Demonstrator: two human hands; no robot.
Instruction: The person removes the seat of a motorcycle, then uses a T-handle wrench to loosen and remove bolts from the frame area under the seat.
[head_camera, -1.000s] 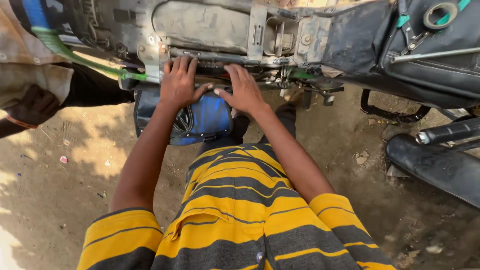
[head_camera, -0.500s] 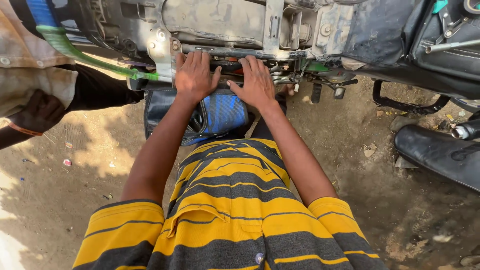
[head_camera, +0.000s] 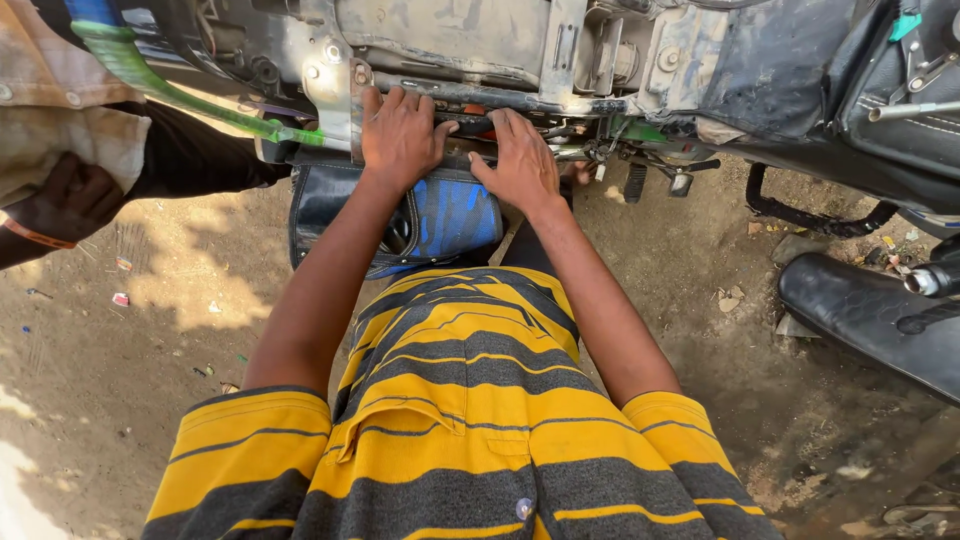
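Note:
A motorcycle (head_camera: 450, 40) lies tilted across the top of the view with its grey engine and frame facing me. My left hand (head_camera: 398, 135) rests on a dark frame bar (head_camera: 560, 103) under the engine, fingers hooked over it beside a metal bracket (head_camera: 335, 85). My right hand (head_camera: 520, 162) sits just to its right, fingers curled over the same bar near a small orange part. Below both hands hangs a blue and black side panel (head_camera: 450, 215). My yellow and grey striped shirt (head_camera: 460, 410) fills the lower middle.
Another person stands at the left, a hand (head_camera: 65, 200) hanging beside dark trousers. A green hose (head_camera: 170, 90) runs along the bike. A footpeg (head_camera: 680, 180), a black seat (head_camera: 880, 70) and a black exhaust (head_camera: 870, 315) lie at the right on dirt ground.
Both hands stay on the frame bar; the right hand has shifted slightly nearer the left. My head has moved, so the bike sits lower and closer in view.

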